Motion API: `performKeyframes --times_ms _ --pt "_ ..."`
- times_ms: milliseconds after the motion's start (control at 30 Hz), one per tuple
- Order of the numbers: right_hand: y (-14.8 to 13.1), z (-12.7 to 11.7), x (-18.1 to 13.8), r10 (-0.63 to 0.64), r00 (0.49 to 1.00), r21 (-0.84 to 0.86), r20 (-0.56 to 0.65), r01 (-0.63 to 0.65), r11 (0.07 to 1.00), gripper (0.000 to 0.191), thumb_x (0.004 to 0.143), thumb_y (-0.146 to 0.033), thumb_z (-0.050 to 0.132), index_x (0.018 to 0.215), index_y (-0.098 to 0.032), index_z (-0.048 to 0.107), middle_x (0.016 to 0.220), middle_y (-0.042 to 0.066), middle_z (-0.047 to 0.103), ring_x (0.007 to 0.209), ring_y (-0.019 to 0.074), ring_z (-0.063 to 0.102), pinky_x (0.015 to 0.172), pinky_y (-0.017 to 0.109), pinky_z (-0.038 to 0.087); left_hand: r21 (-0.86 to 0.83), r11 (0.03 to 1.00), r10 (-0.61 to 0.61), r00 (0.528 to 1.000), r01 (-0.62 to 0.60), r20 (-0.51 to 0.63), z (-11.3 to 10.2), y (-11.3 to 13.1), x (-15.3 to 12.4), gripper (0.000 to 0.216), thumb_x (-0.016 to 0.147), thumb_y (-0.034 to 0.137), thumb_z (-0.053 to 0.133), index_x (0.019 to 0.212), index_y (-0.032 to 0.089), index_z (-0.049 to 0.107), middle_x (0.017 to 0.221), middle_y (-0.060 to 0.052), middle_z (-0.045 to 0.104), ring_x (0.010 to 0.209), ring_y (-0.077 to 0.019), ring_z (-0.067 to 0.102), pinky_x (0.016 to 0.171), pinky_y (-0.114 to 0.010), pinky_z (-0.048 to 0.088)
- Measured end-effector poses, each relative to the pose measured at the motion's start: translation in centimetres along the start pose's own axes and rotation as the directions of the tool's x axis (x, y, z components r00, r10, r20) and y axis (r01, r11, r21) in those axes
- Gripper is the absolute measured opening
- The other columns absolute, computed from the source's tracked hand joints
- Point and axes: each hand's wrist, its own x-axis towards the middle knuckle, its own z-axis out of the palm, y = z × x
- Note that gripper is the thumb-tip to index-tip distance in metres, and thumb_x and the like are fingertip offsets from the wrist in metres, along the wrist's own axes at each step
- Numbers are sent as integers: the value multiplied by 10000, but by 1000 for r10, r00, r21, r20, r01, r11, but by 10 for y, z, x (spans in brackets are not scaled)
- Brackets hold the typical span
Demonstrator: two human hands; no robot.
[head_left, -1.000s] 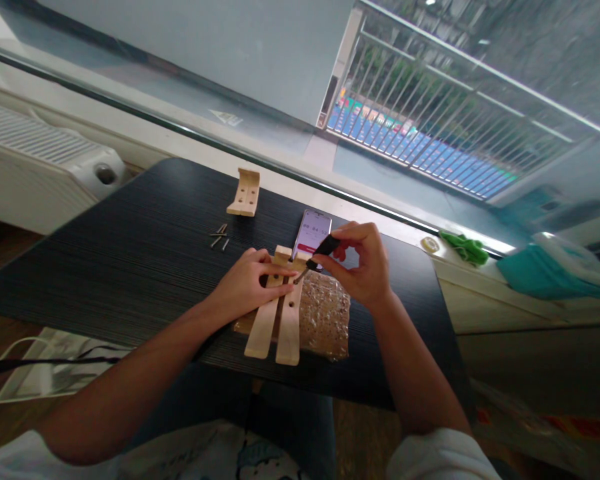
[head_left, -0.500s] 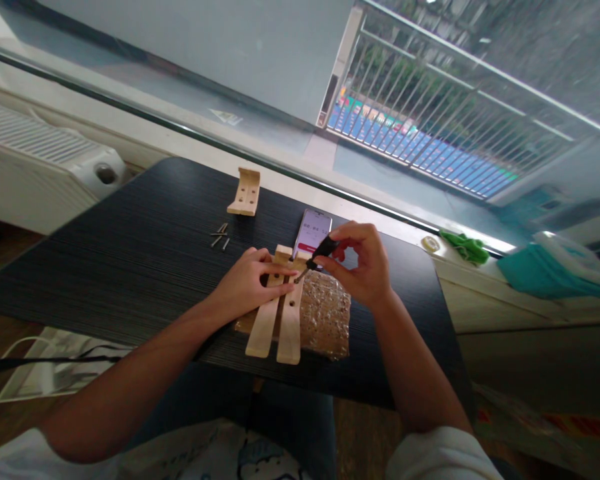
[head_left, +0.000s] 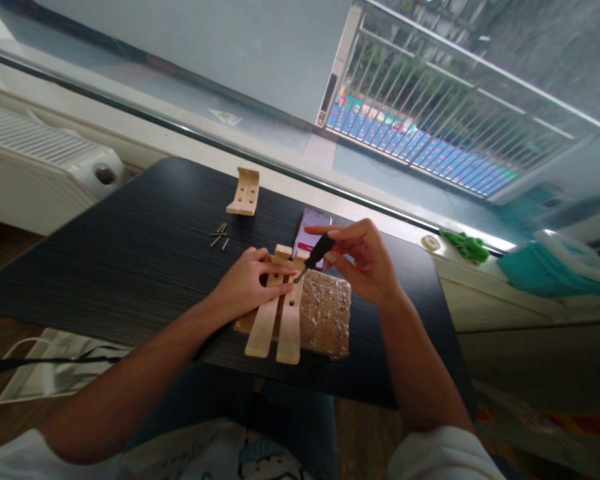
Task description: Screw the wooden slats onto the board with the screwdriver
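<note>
My right hand (head_left: pixel 367 260) pinches the black handle of a screwdriver (head_left: pixel 319 252) between thumb and fingers, index finger stretched out past it. The tilted shaft runs down to a hole in the right one of two pale wooden pieces (head_left: pixel 289 327). Whether a screw sits under the tip is hidden. My left hand (head_left: pixel 250 280) grips the two pieces from the left, thumb and a finger lying across them near the tip. Both pieces lie side by side on a bubble-wrapped brown block (head_left: pixel 327 313), their near ends jutting past its edge.
Several loose screws (head_left: pixel 220 235) lie left of the hands on the dark table (head_left: pixel 120 253). Behind them stands a curved wooden part (head_left: pixel 245 192) with holes. A phone (head_left: pixel 310 223) lies just beyond the work. Tape (head_left: pixel 431 242) and a green cloth (head_left: pixel 464 245) rest on the sill.
My right hand has loosened its grip on the screwdriver handle, and the index finger now extends left over the phone. The left hand and the wooden pieces have stayed put.
</note>
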Motion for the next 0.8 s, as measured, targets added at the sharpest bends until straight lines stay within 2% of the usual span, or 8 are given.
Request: performKeyframes --times_ms 167,367,467,800 --pt "-1 3 1 5 1000 59 2 -5 998 169 875 -248 546 987 -266 421 1160 32 682 603 78 588 564 282 525 6 1000 7 1000 -7 -3 1 -2 0 289 768 438 690 1014 294 738 844 -26 550 906 -218 483 880 -376 408" --pt "2 0 2 -45 998 10 45 45 999 355 897 -226 520 1241 -305 489 1108 7 691 697 100 622 592 275 518 12 1000 22 1000 -22 -13 1 -3 0 300 770 459 686 1017 296 736 838 -23 543 893 -216 486 867 -376 412" --pt "2 -2 2 -44 997 -65 57 48 997 332 896 -221 527 1218 -297 563 1080 1 698 716 103 628 629 276 531 3 1000 11 1000 -11 1 1 -3 -1 308 771 461 683 1023 292 735 844 -27 544 896 -220 487 866 -380 416" --pt "3 -1 4 -130 991 -113 -13 128 985 321 851 -195 620 1151 -307 608 984 -26 720 721 89 619 613 237 490 6 1000 8 1000 -8 8 -1 -2 0 320 778 463 673 1039 286 731 844 -31 541 896 -224 479 872 -384 415"
